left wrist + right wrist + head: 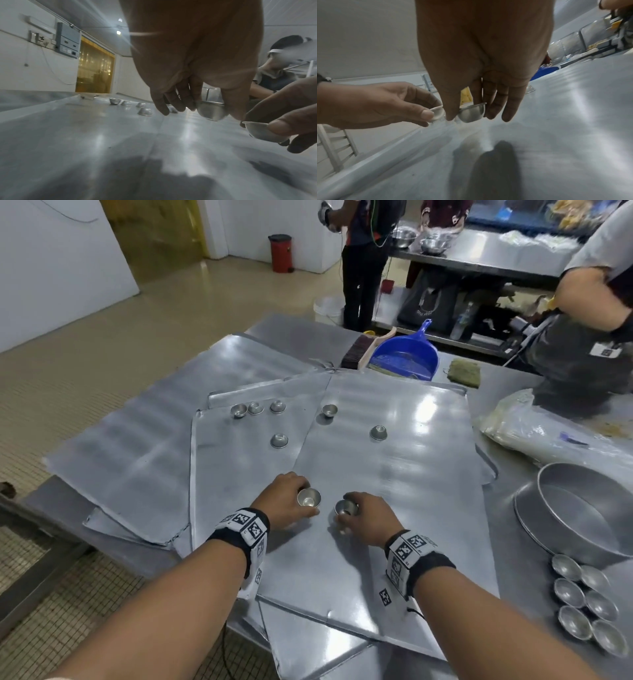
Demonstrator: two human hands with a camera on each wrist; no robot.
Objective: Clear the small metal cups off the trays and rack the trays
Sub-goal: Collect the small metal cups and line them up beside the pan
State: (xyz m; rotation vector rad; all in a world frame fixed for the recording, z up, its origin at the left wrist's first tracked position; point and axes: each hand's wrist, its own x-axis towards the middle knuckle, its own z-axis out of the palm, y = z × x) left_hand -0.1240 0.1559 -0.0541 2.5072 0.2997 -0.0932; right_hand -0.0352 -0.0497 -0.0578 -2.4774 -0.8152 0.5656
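Note:
Flat metal trays (394,467) lie overlapped on the steel table. My left hand (291,501) pinches a small metal cup (309,497) between thumb and fingers, just above the near tray. My right hand (363,513) pinches another small cup (346,507) beside it; the two cups nearly touch. In the left wrist view the left cup (211,111) hangs off the tray, with the right cup (262,132) at the edge. The right wrist view shows the right cup (471,113) and left cup (437,113). Several more cups (279,440) stand farther back on the trays.
Several cups (589,607) sit grouped at the table's right edge by a round metal pan (582,508). A blue dustpan (406,354), brush (358,350), scouring pad (464,371) and plastic bag (548,433) lie behind. One person stands far back, another at right (589,330).

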